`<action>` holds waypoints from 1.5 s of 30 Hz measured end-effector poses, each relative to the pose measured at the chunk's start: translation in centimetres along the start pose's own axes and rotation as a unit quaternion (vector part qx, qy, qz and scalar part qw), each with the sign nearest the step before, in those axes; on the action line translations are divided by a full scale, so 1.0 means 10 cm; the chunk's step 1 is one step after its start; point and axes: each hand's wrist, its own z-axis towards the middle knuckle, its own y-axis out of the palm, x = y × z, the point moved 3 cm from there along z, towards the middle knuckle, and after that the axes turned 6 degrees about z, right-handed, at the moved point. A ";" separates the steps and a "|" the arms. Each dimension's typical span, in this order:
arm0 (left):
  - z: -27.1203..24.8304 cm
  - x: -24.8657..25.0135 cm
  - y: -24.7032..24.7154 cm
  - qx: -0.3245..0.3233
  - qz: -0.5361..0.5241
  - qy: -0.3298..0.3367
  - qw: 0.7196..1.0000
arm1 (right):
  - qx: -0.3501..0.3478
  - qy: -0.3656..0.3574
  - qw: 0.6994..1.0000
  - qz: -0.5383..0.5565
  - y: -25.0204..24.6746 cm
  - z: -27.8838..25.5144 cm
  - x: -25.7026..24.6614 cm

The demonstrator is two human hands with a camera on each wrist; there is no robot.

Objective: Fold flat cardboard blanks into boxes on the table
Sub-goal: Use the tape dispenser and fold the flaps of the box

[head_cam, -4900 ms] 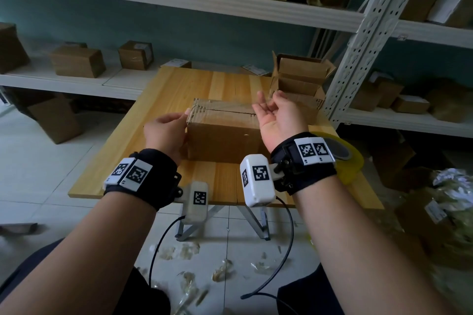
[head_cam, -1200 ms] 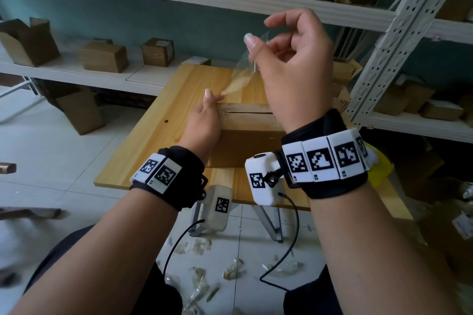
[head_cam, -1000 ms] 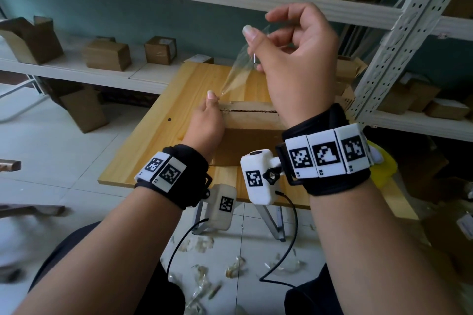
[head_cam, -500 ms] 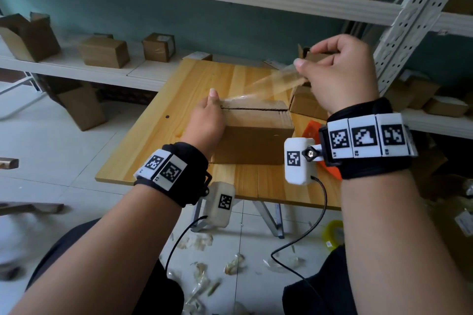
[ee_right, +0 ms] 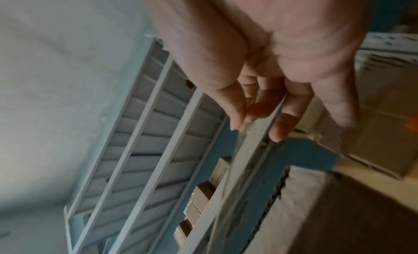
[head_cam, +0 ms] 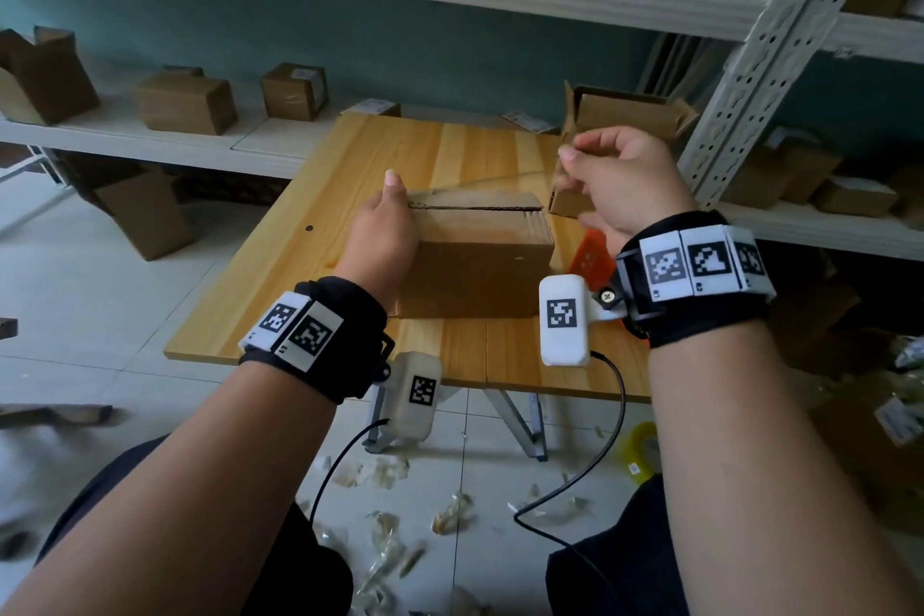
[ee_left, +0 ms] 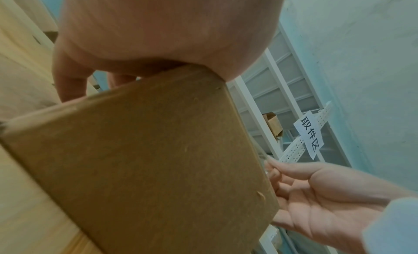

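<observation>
A folded cardboard box point(head_cam: 475, 260) stands on the wooden table point(head_cam: 450, 150) with its top flaps closed along a seam. My left hand point(head_cam: 385, 220) grips the box's left end, its thumb lying on the top edge over one end of a clear tape strip point(head_cam: 480, 183). My right hand point(head_cam: 567, 163) pinches the strip's other end just beyond the box's right end, so the tape runs low above the seam. The right wrist view shows the tape point(ee_right: 248, 150) between thumb and fingers. In the left wrist view the box point(ee_left: 147, 159) fills the frame under my palm.
An orange tool point(head_cam: 592, 258) lies on the table right of the box, under my right wrist. An open empty box point(head_cam: 615, 115) stands at the table's back right, beside a white shelf post point(head_cam: 750, 65). A yellow tape roll point(head_cam: 637, 450) and tape scraps lie on the floor.
My right hand came down and to the right, bringing the tape strip from high in the air to just over the box's top. My left hand stayed at the left end.
</observation>
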 end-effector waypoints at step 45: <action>0.00 0.26 -0.03 0.046 0.432 0.124 0.892 | 0.027 0.063 0.994 0.080 -0.02 -0.25 0.19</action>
